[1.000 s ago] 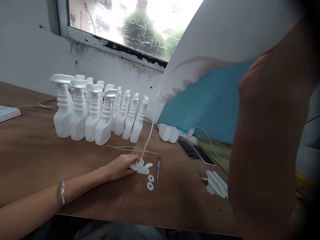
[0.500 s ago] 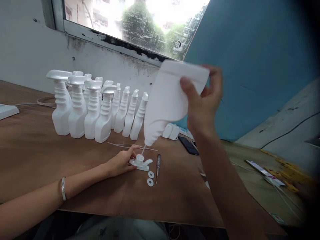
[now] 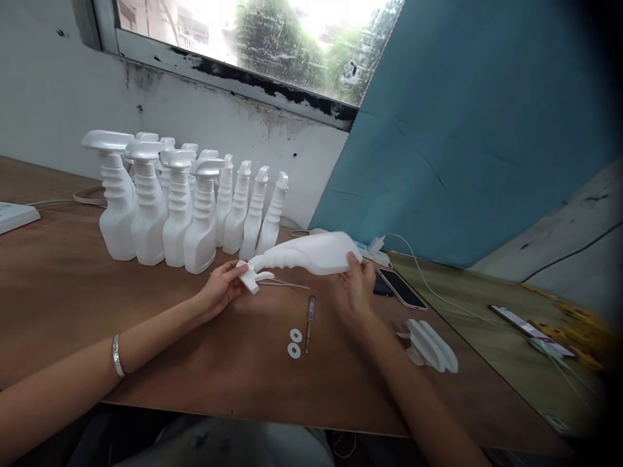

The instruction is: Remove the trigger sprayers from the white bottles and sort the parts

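Note:
A white spray bottle [image 3: 316, 251] lies nearly level in the air above the table, its neck pointing left. My right hand [image 3: 357, 285] is closed round its base end. My left hand [image 3: 226, 285] grips a white trigger spray head [image 3: 250, 277], which meets the bottle's neck; whether they are screwed together I cannot tell. Thin clear tubes [image 3: 287, 284] lie on the table behind the spray head. In front of the bottle are a screwdriver [image 3: 310, 321] with a see-through handle and two white ring washers [image 3: 294, 350].
Several white spray bottles with heads [image 3: 199, 227] stand in rows at the back left. White trigger-head parts [image 3: 431, 347] lie at the right, near a phone [image 3: 402, 288] and a power strip [image 3: 377, 255]. Another phone [image 3: 528, 331] lies farther right.
The bottle has come down from an upside-down, steep tilt to nearly level. The spray head has been lifted off the table, and the tube between them no longer shows.

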The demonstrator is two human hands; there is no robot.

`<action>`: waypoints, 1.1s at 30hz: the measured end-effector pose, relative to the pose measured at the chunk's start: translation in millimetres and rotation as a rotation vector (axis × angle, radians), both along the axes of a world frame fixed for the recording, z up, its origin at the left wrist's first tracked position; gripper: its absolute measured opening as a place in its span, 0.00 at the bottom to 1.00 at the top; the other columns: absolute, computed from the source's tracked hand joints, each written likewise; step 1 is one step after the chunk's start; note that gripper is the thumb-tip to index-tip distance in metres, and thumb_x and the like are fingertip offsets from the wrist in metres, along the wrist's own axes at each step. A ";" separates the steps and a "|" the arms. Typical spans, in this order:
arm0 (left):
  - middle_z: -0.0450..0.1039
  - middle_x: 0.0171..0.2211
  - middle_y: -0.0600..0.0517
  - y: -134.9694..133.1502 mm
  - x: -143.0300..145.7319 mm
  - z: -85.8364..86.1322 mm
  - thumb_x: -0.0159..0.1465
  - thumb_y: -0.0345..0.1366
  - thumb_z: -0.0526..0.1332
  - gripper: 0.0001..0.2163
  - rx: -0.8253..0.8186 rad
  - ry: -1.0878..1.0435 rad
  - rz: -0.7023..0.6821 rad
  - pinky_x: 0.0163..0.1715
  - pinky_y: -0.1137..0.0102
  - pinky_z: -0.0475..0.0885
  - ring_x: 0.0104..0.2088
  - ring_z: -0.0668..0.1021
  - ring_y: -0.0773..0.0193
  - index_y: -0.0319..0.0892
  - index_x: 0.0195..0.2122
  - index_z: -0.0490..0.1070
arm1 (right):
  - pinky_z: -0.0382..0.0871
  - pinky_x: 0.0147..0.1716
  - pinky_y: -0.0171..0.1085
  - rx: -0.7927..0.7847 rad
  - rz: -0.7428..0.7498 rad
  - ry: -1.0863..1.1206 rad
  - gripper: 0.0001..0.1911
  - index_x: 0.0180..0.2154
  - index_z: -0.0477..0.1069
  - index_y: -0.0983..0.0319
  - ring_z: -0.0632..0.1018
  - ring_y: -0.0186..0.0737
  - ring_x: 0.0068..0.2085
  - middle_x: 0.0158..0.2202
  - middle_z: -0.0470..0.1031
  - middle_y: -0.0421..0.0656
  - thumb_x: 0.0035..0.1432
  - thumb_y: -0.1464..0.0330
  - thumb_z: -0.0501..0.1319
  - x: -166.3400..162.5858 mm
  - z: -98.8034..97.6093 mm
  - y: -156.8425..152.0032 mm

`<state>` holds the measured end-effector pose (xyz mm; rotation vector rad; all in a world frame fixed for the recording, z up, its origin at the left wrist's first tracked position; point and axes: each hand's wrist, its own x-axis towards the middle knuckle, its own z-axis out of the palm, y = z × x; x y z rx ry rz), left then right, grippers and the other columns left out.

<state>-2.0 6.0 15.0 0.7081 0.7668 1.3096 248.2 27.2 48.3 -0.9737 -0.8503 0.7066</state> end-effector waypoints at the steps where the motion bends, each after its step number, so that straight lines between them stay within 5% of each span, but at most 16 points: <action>1: 0.73 0.34 0.47 2.0 -0.5 -0.1 0.55 0.27 0.60 0.08 -0.022 -0.012 0.012 0.33 0.66 0.75 0.32 0.77 0.63 0.36 0.36 0.65 | 0.71 0.24 0.31 -0.037 0.040 -0.012 0.20 0.33 0.59 0.59 0.73 0.34 0.34 0.37 0.69 0.38 0.42 0.58 0.65 2.7 -6.7 -0.1; 4: 0.72 0.34 0.46 5.7 -0.7 -1.1 0.55 0.25 0.57 0.09 -0.043 0.006 0.023 0.30 0.64 0.76 0.31 0.78 0.61 0.36 0.38 0.64 | 0.71 0.23 0.30 -0.096 0.131 -0.027 0.19 0.30 0.59 0.59 0.73 0.33 0.32 0.33 0.69 0.37 0.38 0.61 0.67 10.3 -20.5 2.9; 9: 0.72 0.29 0.48 5.2 1.2 -3.0 0.55 0.27 0.59 0.11 -0.026 0.161 0.007 0.23 0.73 0.75 0.23 0.76 0.67 0.34 0.39 0.64 | 0.69 0.22 0.29 -0.040 0.231 -0.036 0.16 0.29 0.60 0.59 0.72 0.31 0.30 0.33 0.68 0.36 0.41 0.62 0.66 15.1 -27.7 4.3; 14: 0.71 0.28 0.48 8.0 -2.9 -4.1 0.56 0.29 0.59 0.11 -0.008 0.193 0.012 0.20 0.74 0.74 0.22 0.76 0.67 0.34 0.40 0.63 | 0.70 0.36 0.33 0.154 0.438 -0.037 0.22 0.36 0.65 0.55 0.71 0.32 0.39 0.41 0.66 0.35 0.36 0.71 0.68 14.0 -26.8 -1.2; 17: 0.72 0.29 0.48 10.1 -6.0 -5.1 0.56 0.29 0.60 0.11 0.000 0.201 0.023 0.21 0.74 0.75 0.23 0.76 0.67 0.34 0.40 0.63 | 0.68 0.36 0.32 0.161 0.357 -0.118 0.26 0.35 0.66 0.56 0.70 0.32 0.37 0.38 0.67 0.35 0.30 0.74 0.70 18.1 -28.7 3.9; 22: 0.71 0.25 0.51 9.2 -5.7 -4.5 0.58 0.32 0.60 0.10 0.020 0.256 0.011 0.18 0.77 0.73 0.20 0.75 0.70 0.35 0.39 0.64 | 0.64 0.32 0.31 0.143 0.141 -0.262 0.18 0.31 0.67 0.59 0.68 0.30 0.29 0.27 0.66 0.35 0.34 0.67 0.70 25.9 -31.7 11.3; 29: 0.71 0.27 0.51 6.2 -5.1 -4.3 0.54 0.34 0.64 0.13 0.022 0.307 -0.003 0.20 0.78 0.73 0.22 0.75 0.70 0.36 0.38 0.65 | 0.67 0.35 0.33 0.170 0.249 -0.114 0.16 0.28 0.63 0.58 0.70 0.31 0.32 0.29 0.66 0.35 0.42 0.57 0.65 21.8 -28.3 5.8; 33: 0.72 0.31 0.50 3.4 -4.2 -5.4 0.48 0.33 0.68 0.19 0.068 0.357 -0.019 0.24 0.77 0.74 0.25 0.76 0.69 0.38 0.39 0.65 | 0.67 0.37 0.35 0.101 0.291 -0.048 0.15 0.26 0.61 0.59 0.72 0.34 0.36 0.33 0.70 0.37 0.41 0.62 0.66 22.2 -29.1 7.2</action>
